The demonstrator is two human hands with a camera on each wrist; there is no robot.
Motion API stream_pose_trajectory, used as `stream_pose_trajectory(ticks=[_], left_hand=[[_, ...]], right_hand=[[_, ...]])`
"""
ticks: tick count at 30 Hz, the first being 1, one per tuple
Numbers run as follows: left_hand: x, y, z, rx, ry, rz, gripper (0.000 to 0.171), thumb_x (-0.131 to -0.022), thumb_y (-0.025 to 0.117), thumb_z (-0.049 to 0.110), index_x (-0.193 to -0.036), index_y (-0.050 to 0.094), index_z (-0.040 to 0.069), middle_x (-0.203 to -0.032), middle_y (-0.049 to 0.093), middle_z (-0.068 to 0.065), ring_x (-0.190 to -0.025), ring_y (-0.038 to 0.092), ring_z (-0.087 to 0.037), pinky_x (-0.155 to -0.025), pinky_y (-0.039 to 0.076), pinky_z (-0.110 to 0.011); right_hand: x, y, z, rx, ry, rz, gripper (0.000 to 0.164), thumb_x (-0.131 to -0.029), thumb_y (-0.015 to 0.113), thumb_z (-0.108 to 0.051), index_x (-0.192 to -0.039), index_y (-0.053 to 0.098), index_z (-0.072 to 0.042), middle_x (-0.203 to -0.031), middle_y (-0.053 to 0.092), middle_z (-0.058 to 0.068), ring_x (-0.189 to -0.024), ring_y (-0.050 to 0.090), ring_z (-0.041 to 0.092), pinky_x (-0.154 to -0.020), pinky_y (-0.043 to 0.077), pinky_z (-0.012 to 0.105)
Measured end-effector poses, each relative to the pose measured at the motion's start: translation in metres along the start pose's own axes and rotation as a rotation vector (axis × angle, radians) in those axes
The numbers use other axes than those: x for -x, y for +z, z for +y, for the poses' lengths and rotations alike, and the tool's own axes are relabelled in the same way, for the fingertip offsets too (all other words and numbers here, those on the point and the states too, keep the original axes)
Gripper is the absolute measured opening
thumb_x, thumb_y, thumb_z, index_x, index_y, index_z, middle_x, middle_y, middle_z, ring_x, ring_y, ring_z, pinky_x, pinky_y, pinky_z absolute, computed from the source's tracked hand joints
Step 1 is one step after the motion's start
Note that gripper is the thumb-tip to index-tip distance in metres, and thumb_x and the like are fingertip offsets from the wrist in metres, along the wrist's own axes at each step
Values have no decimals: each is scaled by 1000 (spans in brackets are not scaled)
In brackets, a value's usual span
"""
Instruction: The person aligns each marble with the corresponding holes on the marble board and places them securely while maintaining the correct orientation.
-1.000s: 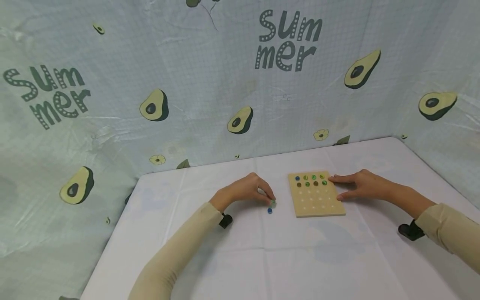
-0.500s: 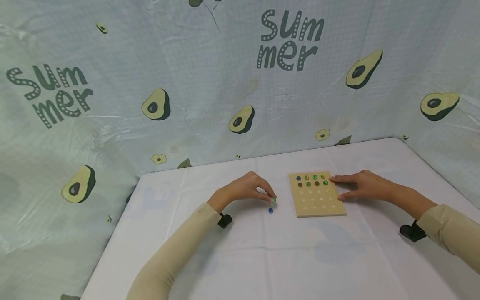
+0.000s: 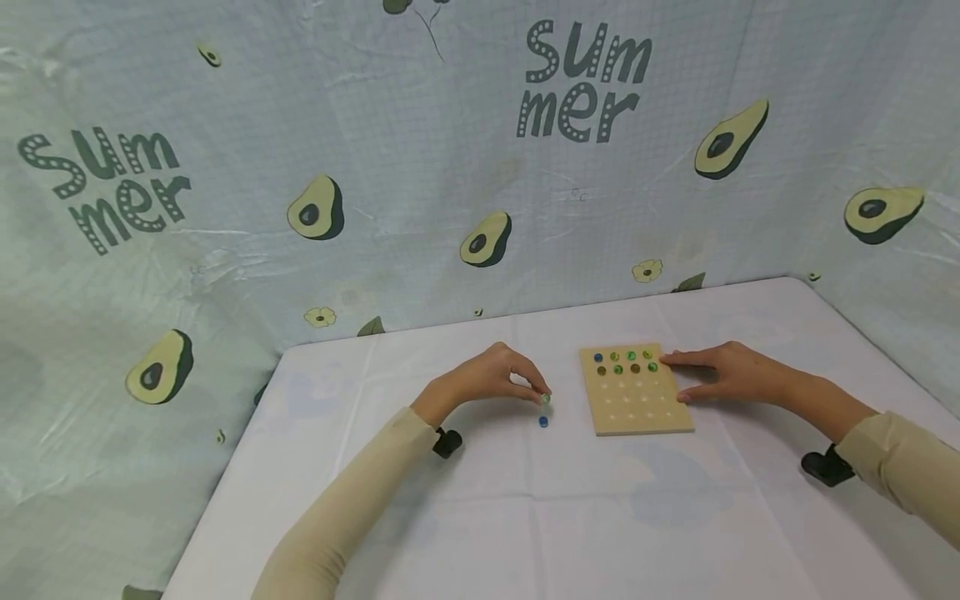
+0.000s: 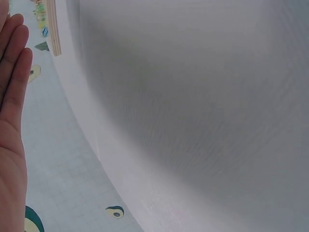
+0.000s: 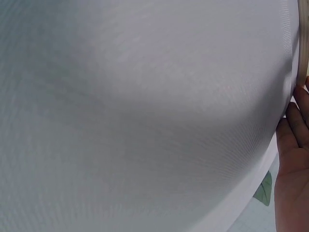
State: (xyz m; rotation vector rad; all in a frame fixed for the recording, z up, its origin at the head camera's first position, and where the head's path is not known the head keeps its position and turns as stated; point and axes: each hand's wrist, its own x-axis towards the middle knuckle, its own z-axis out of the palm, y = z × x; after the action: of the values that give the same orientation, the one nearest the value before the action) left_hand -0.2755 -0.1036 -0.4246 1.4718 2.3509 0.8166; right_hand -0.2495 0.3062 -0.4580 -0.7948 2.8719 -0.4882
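Note:
Between its fingertips, my left hand (image 3: 495,377) pinches a light green glass marble (image 3: 546,400) left of the board. Just below it, a blue marble (image 3: 543,422) lies on the white table cover. The square wooden board (image 3: 637,421) has rows of small hollows; blue, yellow, green and brownish marbles (image 3: 632,356) fill its two far rows. My right hand (image 3: 738,372) rests at the board's right edge, its fingers extended and touching it. In the left wrist view, the left hand (image 4: 13,111) shows only partly and its fingertips are cut off.
The white-covered table (image 3: 480,533) reaches back to a hanging cloth (image 3: 405,167) printed with avocados and lettering. Each wrist wears a small black camera, the left one (image 3: 447,443) close above the tabletop.
My left hand has raised the green marble slightly, away from the blue one. The right hand stays at the board's edge. The head view has shifted a little.

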Motion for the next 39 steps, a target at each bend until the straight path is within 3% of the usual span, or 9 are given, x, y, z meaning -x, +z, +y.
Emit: stream_pose_trajectory(ticks=[15, 31, 39], left_hand=[[-6, 3, 1, 5, 44, 42, 18, -88, 81, 14, -104, 81, 8, -104, 78, 0, -96, 70, 0, -88, 59, -39], [-35, 8, 11, -30, -25, 70, 18, -89, 80, 16, -105, 81, 9, -102, 78, 1, -94, 70, -1, -87, 58, -31], [-50, 13, 8, -23, -61, 79, 20, -88, 80, 16, -107, 81, 9, -105, 78, 0, -96, 70, -2, -88, 57, -26]], right_hand=[[1, 0, -3, 1, -9, -6, 75, -83, 74, -62, -143, 62, -18, -141, 59, 20, -125, 59, 41, -97, 50, 59], [-1, 1, 1, 9, -23, 1, 74, -84, 74, -62, -143, 61, -19, -142, 59, 19, -122, 62, 37, -97, 50, 58], [0, 0, 0, 4, -13, -1, 75, -83, 74, -63, -143, 61, -19, -142, 59, 19, -122, 61, 38, -97, 50, 59]])
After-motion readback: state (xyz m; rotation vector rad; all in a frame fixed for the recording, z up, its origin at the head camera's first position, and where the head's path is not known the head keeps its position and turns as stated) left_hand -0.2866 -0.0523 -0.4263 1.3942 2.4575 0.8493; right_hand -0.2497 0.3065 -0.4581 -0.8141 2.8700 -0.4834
